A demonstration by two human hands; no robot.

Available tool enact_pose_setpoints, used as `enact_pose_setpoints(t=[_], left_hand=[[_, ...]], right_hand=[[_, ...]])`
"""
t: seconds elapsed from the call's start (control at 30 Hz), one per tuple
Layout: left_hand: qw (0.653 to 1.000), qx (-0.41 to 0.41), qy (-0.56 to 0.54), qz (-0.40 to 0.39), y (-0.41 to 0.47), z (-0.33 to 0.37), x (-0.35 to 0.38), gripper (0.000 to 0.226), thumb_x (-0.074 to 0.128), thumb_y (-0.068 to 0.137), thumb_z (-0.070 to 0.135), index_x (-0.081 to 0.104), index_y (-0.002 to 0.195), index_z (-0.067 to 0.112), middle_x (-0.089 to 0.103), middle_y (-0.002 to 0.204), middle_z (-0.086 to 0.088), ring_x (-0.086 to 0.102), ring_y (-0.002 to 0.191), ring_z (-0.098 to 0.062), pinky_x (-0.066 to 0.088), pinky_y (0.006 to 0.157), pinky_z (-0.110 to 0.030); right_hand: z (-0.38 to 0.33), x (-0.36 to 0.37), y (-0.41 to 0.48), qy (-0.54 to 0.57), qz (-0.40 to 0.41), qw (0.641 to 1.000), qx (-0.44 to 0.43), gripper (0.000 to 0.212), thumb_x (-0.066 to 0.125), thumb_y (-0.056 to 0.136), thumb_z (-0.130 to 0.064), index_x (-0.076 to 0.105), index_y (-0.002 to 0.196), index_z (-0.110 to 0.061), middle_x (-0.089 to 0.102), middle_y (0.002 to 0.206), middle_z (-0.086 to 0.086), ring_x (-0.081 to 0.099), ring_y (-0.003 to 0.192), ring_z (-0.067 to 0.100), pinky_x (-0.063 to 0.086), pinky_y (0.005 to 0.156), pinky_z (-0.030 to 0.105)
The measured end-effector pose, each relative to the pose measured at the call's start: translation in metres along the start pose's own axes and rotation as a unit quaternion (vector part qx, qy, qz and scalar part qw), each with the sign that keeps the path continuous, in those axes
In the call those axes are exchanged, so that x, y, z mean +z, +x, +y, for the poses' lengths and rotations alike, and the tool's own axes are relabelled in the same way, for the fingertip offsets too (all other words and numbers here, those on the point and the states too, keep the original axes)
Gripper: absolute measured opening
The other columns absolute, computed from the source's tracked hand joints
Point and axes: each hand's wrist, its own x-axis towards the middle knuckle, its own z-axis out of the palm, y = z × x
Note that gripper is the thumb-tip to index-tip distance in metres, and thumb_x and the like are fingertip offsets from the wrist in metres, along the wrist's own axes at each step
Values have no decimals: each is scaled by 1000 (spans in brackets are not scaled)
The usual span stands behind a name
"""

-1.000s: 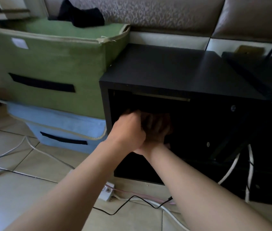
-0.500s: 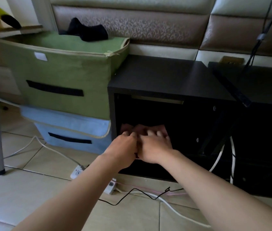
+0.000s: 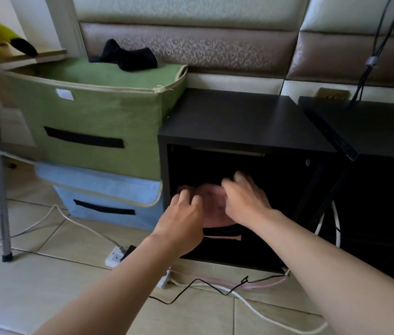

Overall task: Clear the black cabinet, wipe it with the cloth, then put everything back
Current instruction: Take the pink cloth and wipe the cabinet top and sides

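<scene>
person is crouching in front of the black cabinet (image 3: 234,117), both arms reaching into its open front.

- the cloth (image 3: 211,205), pink and crumpled, is lying on the cabinet's floor, toward the front left corner. a thin pink strip is showing lower down at the front edge; i cannot tell whether it is part of the same cloth.
- the left hand (image 3: 182,222) is sitting on the cloth's left side with fingers curled down into it, looking like it is bunching the fabric.
- the right hand (image 3: 248,205) is hovering over or resting on the cloth's right side. its fingers are blurring, so i cannot tell whether it is gripping or just lying loose.
- the rest of the cabinet's inside is reading as dark; nothing else is making itself out in there.

handling, as a judgement: the cloth is looking soft, light and limp, no risk of breakage, likely to fold and drag rather than slide as one piece. it is probably working best gathered into a pad under the palm, or pinched at a bunched fold near its middle, not at a loose corner, which would be trailing.

a green box (image 3: 89,122) and a blue box (image 3: 108,189) are standing stacked just beside the cabinet's left side.
</scene>
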Motion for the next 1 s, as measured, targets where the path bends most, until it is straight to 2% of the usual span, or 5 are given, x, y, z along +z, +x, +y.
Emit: enact_pose_setpoints(t=[0.17, 0.3, 0.67, 0.9, 1.0], left_hand=[[994, 49, 35, 96, 9, 1, -22, 75, 68, 74, 10, 44, 144, -3, 56, 138, -18, 49, 132, -35, 44, 109, -41], [998, 66, 10, 10, 7, 10, -43, 30, 54, 90, 19, 50, 119, 14, 55, 118, -4, 55, 112, -28, 40, 92, -30], [972, 134, 0, 192, 21, 8, -212, 35, 44, 74, 30, 62, 97, 12, 62, 87, -3, 60, 70, -29, 49, 50, -35], [984, 55, 146, 81, 96, 28, -217, 44, 65, 78, 17, 58, 121, 12, 59, 115, -9, 58, 104, -35, 48, 84, -44], [996, 40, 59, -51, 87, 48, -187, 56, 44, 97, 45, 30, 148, 28, 38, 150, -9, 31, 141, -35, 27, 115, -54]], right_hand=[[10, -15, -40, 48, 129, 987, -86, 14, 55, 90, -7, 50, 97, -18, 49, 97, 1, 61, 86, 29, 38, 57, 35], [17, -34, -60, 73, 172, 976, -110, 25, 67, 79, -2, 49, 88, -16, 47, 85, 1, 59, 67, 29, 42, 41, 35], [-2, -172, -50, 196, 220, 947, -125, 8, 51, 93, -18, 57, 96, -14, 52, 92, 2, 59, 75, 34, 51, 61, 47], [-6, -220, 16, 101, 93, 988, 67, 34, 59, 93, -16, 47, 125, -16, 44, 126, 9, 48, 112, 32, 47, 87, 40], [-4, -226, 2, 23, 74, 994, 75, 44, 56, 89, -13, 44, 132, -17, 45, 130, 9, 50, 113, 31, 47, 91, 41]])
